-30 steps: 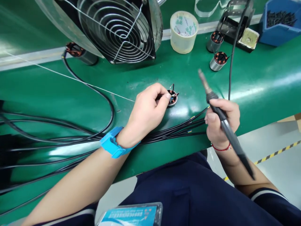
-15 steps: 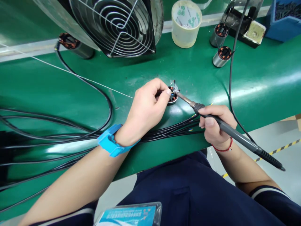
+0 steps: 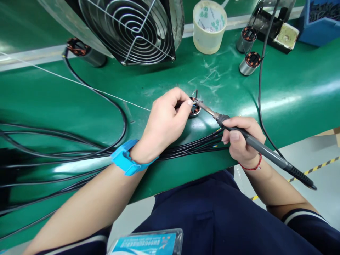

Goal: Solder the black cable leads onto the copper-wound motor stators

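My right hand [image 3: 243, 140] is wrapped round the grey handle of a soldering iron [image 3: 265, 152]. The iron's tip meets thin wires at the top of a small motor stator [image 3: 196, 110], which has a dark core and a silver rim. Close against the stator, my left hand [image 3: 168, 115] is closed, thumb and forefinger pinching a thin wire [image 3: 194, 103]. That hand hides part of the stator and most of what lies in the fingers. A thin pale strand [image 3: 114, 95] runs from the far left to behind the left hand.
A fan [image 3: 135, 32] with a wire guard stands at the back. Nearby are a tape roll [image 3: 209, 30], stators [image 3: 249, 63], a sponge [image 3: 286, 36] and a blue bin [image 3: 320, 30]. Black cables [image 3: 186, 151] cross the green bench [image 3: 294, 102] beneath my wrists.
The smoke at the iron's tip has drifted up and spread over the bench. My right hand and the iron have shifted slightly left. My left hand is nearly still.
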Demonstrator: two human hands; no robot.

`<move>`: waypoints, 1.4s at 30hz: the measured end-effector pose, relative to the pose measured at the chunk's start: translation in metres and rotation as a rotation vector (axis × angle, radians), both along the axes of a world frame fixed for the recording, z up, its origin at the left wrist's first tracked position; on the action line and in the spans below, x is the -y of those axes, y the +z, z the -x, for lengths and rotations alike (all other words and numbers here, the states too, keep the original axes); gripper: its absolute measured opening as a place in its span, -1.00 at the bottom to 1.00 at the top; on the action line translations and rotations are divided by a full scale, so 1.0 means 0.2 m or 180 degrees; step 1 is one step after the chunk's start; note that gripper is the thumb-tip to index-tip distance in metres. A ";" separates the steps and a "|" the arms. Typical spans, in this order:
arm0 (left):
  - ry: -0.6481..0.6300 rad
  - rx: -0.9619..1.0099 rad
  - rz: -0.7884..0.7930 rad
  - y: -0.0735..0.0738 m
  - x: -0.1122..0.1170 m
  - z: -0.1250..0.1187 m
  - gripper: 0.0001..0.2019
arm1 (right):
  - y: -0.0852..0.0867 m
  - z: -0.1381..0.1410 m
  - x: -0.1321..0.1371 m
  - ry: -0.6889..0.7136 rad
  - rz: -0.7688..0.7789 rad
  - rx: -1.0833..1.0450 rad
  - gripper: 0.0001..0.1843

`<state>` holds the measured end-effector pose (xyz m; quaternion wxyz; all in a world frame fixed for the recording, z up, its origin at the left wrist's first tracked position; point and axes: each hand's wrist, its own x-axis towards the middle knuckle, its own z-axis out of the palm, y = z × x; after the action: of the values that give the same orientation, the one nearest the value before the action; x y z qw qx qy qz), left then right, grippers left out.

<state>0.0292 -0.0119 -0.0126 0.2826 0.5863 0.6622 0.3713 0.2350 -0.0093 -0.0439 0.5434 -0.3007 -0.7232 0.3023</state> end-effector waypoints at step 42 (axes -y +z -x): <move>0.0070 0.0363 0.0001 0.00 -0.02 0.01 -0.88 | 0.02 0.20 -0.31 0.0489 -0.0132 0.1205 -0.39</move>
<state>0.0264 -0.0088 -0.0134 0.3159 0.5568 0.6515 0.4070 0.1958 0.0530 -0.0407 0.3792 -0.2849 -0.8392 0.2660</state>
